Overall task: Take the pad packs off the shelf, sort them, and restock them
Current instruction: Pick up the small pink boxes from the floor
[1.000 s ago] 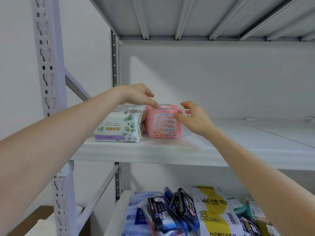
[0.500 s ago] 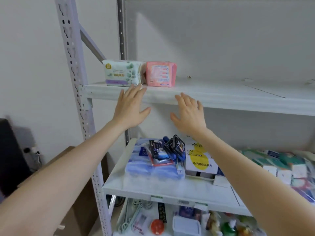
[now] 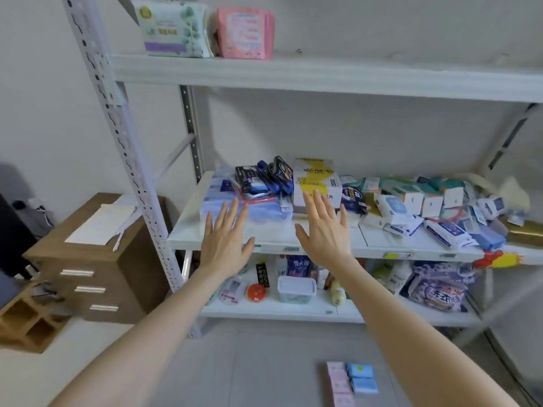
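Pad packs (image 3: 360,384), pink and blue, lie in a neat block on the floor at 5 o'clock, nearest to me and, I judge, waiting their turn. Above them my left hand (image 3: 224,242) and right hand (image 3: 324,233) hang side by side at the centre of the view. The fingers are spread, each grip is released and neither holds anything. A second ago both were up at the pink pack on the top shelf. They have since dropped away from it, and my view has tipped down with them. I read that as one placement finished and the hands free for the next load.

Just beyond the fingertips the middle shelf (image 3: 367,248) is crowded. A blue wrapped bundle (image 3: 235,207) carries dark packets (image 3: 264,177), a yellow-and-white box (image 3: 317,180) stands beside them, and a jumble of small boxes (image 3: 411,201) runs off toward 3 o'clock. That clutter would hinder any restocking on this level. A wooden drawer unit (image 3: 88,259) sits at 9 o'clock, outside the rack's upright post (image 3: 117,127).

Farthest off, at 11 o'clock, the leaf-print pack (image 3: 173,27) and the pink pack (image 3: 245,32) stand upright side by side at the left end of the top shelf (image 3: 293,77). I cannot tell whether they touch.
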